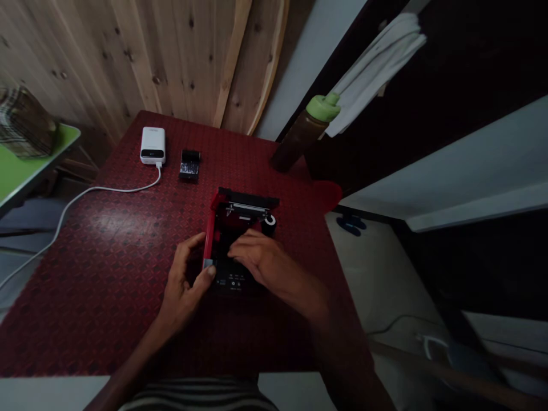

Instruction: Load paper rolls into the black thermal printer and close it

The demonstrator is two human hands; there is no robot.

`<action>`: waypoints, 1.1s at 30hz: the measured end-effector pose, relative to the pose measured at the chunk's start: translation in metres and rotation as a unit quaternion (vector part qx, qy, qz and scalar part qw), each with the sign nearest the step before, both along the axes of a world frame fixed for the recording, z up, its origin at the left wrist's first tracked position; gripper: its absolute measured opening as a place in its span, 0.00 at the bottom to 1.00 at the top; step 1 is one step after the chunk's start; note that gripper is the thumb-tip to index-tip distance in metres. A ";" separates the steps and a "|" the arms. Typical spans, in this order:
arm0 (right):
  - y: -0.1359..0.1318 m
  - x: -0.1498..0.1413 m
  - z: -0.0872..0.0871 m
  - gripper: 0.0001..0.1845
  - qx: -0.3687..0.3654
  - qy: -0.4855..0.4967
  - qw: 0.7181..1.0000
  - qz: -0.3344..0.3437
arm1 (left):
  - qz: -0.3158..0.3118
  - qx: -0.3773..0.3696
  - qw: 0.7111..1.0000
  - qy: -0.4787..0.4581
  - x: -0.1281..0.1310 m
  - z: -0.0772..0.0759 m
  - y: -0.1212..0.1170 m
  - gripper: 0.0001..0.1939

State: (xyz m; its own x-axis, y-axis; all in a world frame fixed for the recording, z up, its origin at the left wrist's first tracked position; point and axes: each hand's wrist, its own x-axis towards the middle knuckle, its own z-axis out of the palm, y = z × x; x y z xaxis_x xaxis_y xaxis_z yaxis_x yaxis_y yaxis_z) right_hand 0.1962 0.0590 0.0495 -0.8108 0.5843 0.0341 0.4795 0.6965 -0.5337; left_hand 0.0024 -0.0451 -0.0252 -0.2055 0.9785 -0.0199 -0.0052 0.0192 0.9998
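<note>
A red and black box-shaped device (233, 283) stands on the table with its upper part open, showing a dark inside. Small white markings and round controls show on its black front panel. My left hand (184, 285) grips the device's left side, thumb on the front left corner and fingers along the red wall. Into the open compartment reaches my right hand (261, 257), its fingers bunched together; whatever lies between them is hidden. A black roll with a white core (269, 220) sits just beyond the right hand, at the device's right side.
On the red patterned table (107, 274) lie a white power bank (153, 144) with a cable (115, 189) and a small black part (189, 165). A brown bottle with a green lid (299, 137) stands at the far right. A green table (25, 165) is leftward.
</note>
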 end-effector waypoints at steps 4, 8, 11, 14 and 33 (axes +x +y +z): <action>0.013 0.005 0.003 0.19 -0.053 -0.004 0.998 0.039 | -0.003 -0.002 1.000 -0.004 0.000 -0.002 0.000 0.32; 0.030 0.005 0.010 0.19 -0.089 -0.054 0.989 0.105 | -0.008 -0.002 1.000 -0.013 0.001 -0.002 -0.001 0.32; 0.036 0.000 0.011 0.17 -0.075 -0.067 0.989 0.109 | -0.007 -0.005 1.000 -0.017 0.001 0.000 -0.001 0.32; 0.035 -0.004 0.005 0.16 -0.057 -0.067 0.990 0.108 | -0.003 -0.003 1.000 -0.009 0.000 0.002 0.000 0.31; -0.021 0.011 -0.017 0.12 0.140 0.156 0.967 -0.143 | 0.056 0.054 0.995 0.062 -0.009 0.044 0.049 0.29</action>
State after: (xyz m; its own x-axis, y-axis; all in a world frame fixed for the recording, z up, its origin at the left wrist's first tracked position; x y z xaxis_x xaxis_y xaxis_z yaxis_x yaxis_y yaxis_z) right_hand 0.2068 0.0382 0.0324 -0.5413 0.7164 0.4401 0.5201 0.6966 -0.4942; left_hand -0.0062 0.0043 0.0193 -0.3070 0.9446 0.1157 0.1225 -0.0814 0.9891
